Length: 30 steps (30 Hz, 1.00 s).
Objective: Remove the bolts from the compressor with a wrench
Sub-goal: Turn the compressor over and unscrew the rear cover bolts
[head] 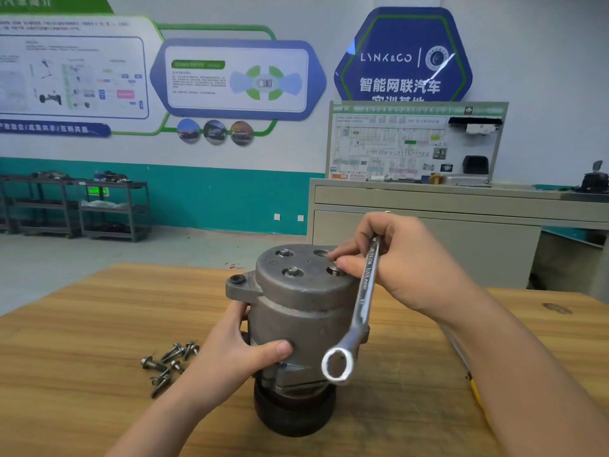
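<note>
Where the wooden worktop (99, 311) carries it, the compressor (296, 324) stands upright on its dark pulley end. Left hand (237, 351): grip wrapped round the compressor's side, thumb across the front. Right hand (395, 258): wrench (362, 301) held in the palm, ring end hanging down over the housing; fingertips (339, 265) pinch a bolt (335, 271) on the top face. Two bolts (291, 271) seated beside it. Loose bolts (168, 361) lie on the worktop, left of the compressor.
</note>
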Each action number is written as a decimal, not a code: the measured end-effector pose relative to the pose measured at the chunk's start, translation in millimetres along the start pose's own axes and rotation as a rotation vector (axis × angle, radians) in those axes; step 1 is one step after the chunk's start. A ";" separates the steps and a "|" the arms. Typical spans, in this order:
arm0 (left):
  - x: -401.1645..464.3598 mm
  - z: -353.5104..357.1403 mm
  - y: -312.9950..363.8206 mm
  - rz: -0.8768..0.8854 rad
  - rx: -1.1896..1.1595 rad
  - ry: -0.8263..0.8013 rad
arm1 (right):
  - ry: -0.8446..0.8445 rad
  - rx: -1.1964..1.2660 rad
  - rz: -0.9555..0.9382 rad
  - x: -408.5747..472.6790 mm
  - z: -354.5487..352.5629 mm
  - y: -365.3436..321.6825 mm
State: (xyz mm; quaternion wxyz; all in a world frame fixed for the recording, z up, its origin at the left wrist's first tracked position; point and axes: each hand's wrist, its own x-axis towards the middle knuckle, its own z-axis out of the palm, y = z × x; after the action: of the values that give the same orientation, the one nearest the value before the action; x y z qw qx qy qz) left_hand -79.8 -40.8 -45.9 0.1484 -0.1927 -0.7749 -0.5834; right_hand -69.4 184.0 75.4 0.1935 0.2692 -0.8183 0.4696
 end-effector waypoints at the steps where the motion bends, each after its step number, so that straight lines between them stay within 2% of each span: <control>1: -0.1 -0.2 -0.4 0.001 -0.001 0.001 | -0.028 0.037 0.014 0.2 -1.2 -0.5; 4: 0.6 0.4 -1.0 -0.005 -0.021 -0.004 | -0.012 0.047 0.038 0.0 0.4 -0.3; 8: -0.2 0.6 2.4 0.007 -0.009 -0.010 | 0.065 -0.048 -0.026 0.1 5.0 1.3; 13: -1.4 -0.1 2.2 -0.010 -0.022 -0.009 | -0.050 0.061 0.003 1.6 1.6 3.0; 18: 0.0 0.6 0.9 -0.024 0.004 -0.006 | 0.093 -0.062 -0.013 0.7 5.7 1.7; 21: 0.0 1.0 0.1 0.001 0.012 0.014 | 0.083 -0.103 -0.037 0.1 3.6 -0.4; 25: 0.5 0.7 -4.1 -0.013 -0.006 0.021 | 0.032 0.010 0.004 -0.8 -0.1 -3.7; 30: 1.6 0.0 -5.4 0.008 0.015 0.016 | 0.109 -0.050 0.014 -1.0 8.1 -2.8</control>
State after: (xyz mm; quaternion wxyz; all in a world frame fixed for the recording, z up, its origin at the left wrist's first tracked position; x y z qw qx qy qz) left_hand -83.7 -41.9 -49.7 0.1582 -0.1899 -0.7773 -0.5786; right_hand -67.3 176.0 72.7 0.2411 0.2328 -0.8198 0.4644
